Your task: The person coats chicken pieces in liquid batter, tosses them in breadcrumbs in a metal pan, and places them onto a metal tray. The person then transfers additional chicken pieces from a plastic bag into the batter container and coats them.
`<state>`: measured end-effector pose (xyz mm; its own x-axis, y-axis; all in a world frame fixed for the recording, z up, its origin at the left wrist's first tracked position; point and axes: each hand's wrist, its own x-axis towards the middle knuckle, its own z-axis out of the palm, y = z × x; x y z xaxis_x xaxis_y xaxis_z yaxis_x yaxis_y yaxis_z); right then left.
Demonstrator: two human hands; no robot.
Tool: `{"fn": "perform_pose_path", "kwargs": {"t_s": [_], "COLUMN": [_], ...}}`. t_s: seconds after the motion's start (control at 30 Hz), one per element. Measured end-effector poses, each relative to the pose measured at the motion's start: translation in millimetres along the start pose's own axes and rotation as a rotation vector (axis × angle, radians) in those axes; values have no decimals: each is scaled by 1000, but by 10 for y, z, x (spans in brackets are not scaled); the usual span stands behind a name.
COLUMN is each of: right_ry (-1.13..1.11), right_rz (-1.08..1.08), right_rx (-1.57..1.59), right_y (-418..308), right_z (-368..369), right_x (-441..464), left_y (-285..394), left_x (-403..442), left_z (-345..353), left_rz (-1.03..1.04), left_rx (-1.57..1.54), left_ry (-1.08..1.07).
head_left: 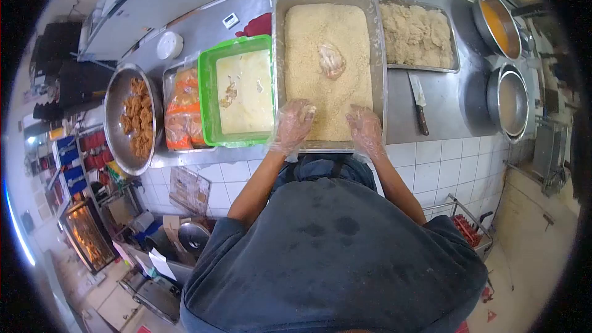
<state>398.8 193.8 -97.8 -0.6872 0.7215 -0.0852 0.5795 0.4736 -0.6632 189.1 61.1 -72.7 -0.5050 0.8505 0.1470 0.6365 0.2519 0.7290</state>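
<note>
**Meat (332,61) bedded in crumbs (308,31)**

It lies near the middle of the deep tray (279,43), slightly sunk, its top partly bare. Its long axis runs mostly away from me, the far end tipped a little left; I cannot tell which end is its front.

On the near side, apart from it, my left hand (296,123) and right hand (365,128), both gloved in clear plastic, have their fingers bent at the crumbs. I cannot tell whether either is closed on any.

With crumbs this loose, I judge it best to keep both palms low, scoop from underneath and spread evenly, pressing lightly.

Just left stands the green tub (206,92) of milky liquid (246,105); to the right, a shallow tray (456,57) of pale lumps (419,34) and a knife (420,104), handle towards me.
</note>
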Motion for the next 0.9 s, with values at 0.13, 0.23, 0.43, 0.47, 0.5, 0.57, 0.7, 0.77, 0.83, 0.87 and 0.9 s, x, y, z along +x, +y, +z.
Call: {"fn": "perform_pose_path", "kwargs": {"t_s": [0.13, 0.23, 0.43, 0.47, 0.5, 0.57, 0.7, 0.77, 0.83, 0.87, 0.9], "right_ry": [43, 21, 76, 17, -51, -210, -380, -439, -532, -596, -659], "right_rz": [9, -24, 92, 218, 349, 409, 649, 733, 818, 873, 926], "right_rx": [-88, -133, -390, -382, -371, -82, 155, 281, 532, 707, 885], "right_y": [166, 262, 579, 577, 561, 809, 1190, 556, 201, 206, 230], "right_z": [38, -48, 398, 473, 565, 660, 983, 792, 752, 844, 942], "right_x": [38, 38, 119, 163, 151, 202, 238, 284, 360, 409, 446], "left_y": [-9, -14, 201, 164, 113, -123, -1328, -1625, -1800, -2029, -2366], "left_x": [-182, -281, -161, -96, -74, 44, 135, 144, 205, 188, 101], "left_z": [100, 209, -45, -139, -253, -567, -1016, -1150, -1240, -1206, -1085], "left_rz": [55, 105, 50, 55, 54, -25, -178, -338, -505, -448, -391], "left_rx": [35, 19, -116, -120, -123, -95, 298, 442, 503, 541, 578], "left_ry": [66, 89, 133, 185, 229, 320, 304, 174, -10, -51, -94]}}
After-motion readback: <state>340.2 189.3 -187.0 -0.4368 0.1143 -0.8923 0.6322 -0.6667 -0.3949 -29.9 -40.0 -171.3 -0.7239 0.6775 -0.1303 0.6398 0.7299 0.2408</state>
